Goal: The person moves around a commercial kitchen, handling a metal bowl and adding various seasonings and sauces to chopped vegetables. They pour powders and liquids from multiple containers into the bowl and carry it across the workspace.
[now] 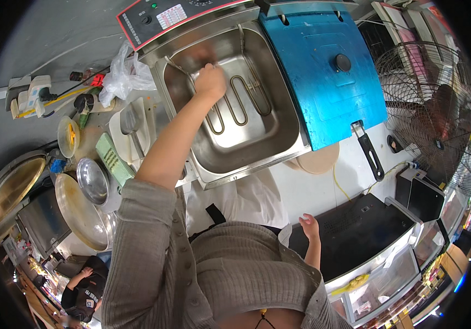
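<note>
My left hand reaches into a steel fryer basin, its fingers curled beside the looped heating element at the basin's left part. Whether it grips the element or anything else is hidden. The basin shows bare metal, with no liquid seen. My right hand hangs low by my side, fingers loosely bent and holding nothing, near a black-topped counter unit. A blue lid with a round black knob covers the section right of the basin. The control panel is at the fryer's back.
Left of the fryer are a plastic bag, a scoop, a green box, metal bowls and a power strip. A black handle juts forward below the lid. A wire-caged fan stands right. Another person is at lower left.
</note>
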The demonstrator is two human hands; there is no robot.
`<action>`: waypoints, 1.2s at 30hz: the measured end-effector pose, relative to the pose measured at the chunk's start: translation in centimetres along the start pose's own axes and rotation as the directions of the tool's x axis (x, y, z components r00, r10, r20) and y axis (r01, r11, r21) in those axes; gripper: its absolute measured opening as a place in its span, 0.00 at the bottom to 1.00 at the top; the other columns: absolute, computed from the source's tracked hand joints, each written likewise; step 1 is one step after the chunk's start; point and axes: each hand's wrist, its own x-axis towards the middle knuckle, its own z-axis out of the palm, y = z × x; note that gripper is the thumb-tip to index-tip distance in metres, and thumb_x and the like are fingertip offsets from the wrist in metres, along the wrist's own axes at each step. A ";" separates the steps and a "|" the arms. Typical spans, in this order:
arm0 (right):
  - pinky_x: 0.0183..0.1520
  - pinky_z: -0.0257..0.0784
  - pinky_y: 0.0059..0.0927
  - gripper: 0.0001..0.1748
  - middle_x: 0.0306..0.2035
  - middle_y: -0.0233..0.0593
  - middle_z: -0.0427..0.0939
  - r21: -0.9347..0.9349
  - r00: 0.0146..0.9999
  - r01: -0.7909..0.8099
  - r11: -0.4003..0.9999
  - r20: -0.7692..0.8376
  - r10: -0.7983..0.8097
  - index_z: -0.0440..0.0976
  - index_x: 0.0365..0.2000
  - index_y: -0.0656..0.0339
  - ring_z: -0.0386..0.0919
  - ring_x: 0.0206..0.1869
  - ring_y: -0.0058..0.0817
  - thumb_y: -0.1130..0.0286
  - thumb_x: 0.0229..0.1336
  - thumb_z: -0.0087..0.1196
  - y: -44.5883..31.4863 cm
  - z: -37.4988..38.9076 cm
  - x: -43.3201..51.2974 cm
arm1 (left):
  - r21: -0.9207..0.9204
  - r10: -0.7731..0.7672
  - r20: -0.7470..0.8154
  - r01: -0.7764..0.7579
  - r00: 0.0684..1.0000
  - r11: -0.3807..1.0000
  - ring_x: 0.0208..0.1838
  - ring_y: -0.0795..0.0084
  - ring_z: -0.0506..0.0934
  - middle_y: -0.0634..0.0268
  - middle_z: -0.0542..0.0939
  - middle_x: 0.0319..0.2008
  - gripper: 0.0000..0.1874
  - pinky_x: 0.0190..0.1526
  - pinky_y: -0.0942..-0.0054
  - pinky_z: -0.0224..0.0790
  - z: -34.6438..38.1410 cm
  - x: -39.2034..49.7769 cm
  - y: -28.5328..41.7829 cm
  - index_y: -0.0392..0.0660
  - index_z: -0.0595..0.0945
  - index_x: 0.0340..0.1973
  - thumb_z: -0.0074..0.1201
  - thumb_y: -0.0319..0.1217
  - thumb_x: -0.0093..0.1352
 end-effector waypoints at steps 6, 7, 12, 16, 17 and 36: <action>0.39 0.73 0.26 0.26 0.29 0.41 0.81 0.115 0.990 -0.133 0.984 0.063 0.127 0.71 0.50 0.67 0.78 0.32 0.24 0.64 0.54 0.62 4.9 4.2 -0.9 | 0.194 0.027 0.073 -0.041 0.997 0.980 0.53 0.58 0.71 0.54 0.72 0.48 0.17 0.48 0.60 0.69 1.5 -1.1 1.0 0.36 0.74 0.50 0.43 0.28 0.66; 0.39 0.73 0.26 0.26 0.30 0.41 0.81 0.128 0.995 -0.083 0.988 0.072 0.074 0.71 0.50 0.67 0.78 0.32 0.24 0.64 0.54 0.62 5.1 4.6 -0.9 | 0.225 0.040 0.073 -0.055 0.997 0.973 0.53 0.58 0.70 0.55 0.73 0.47 0.18 0.49 0.61 0.68 1.4 -1.3 1.2 0.36 0.74 0.50 0.44 0.29 0.66; 0.38 0.73 0.27 0.26 0.31 0.40 0.81 0.170 0.990 -0.116 0.979 0.102 0.099 0.70 0.51 0.65 0.79 0.34 0.25 0.63 0.55 0.61 4.5 5.3 0.1 | 0.220 0.062 0.034 -0.068 0.998 0.973 0.52 0.59 0.71 0.57 0.74 0.45 0.16 0.48 0.63 0.68 -0.9 -2.3 2.5 0.39 0.79 0.44 0.51 0.35 0.64; 0.35 0.72 0.26 0.25 0.33 0.40 0.81 0.256 0.993 -0.108 0.961 0.078 0.091 0.71 0.51 0.62 0.79 0.33 0.24 0.62 0.55 0.60 4.1 4.6 0.4 | -0.257 0.144 -0.075 -0.159 0.987 0.953 0.44 0.64 0.75 0.59 0.76 0.41 0.10 0.45 0.68 0.71 -7.0 -5.7 1.7 0.42 0.82 0.34 0.59 0.35 0.61; 0.34 0.72 0.26 0.25 0.33 0.40 0.81 0.287 0.993 -0.110 0.952 0.078 0.091 0.71 0.51 0.61 0.79 0.33 0.24 0.61 0.55 0.60 4.1 4.3 0.4 | -0.435 0.135 -0.101 -0.165 0.986 0.885 0.42 0.65 0.76 0.60 0.76 0.40 0.08 0.44 0.69 0.71 -9.0 -7.3 1.2 0.42 0.83 0.32 0.61 0.33 0.60; 0.35 0.73 0.27 0.27 0.28 0.40 0.81 -0.164 0.990 0.086 0.983 0.122 -0.066 0.73 0.50 0.65 0.78 0.31 0.23 0.66 0.47 0.63 -8.6 -5.3 3.9 | 0.518 -0.709 0.523 0.484 0.473 0.705 0.60 0.50 0.67 0.47 0.66 0.59 0.24 0.59 0.58 0.62 0.9 -58.2 -19.6 0.40 0.81 0.35 0.68 0.43 0.49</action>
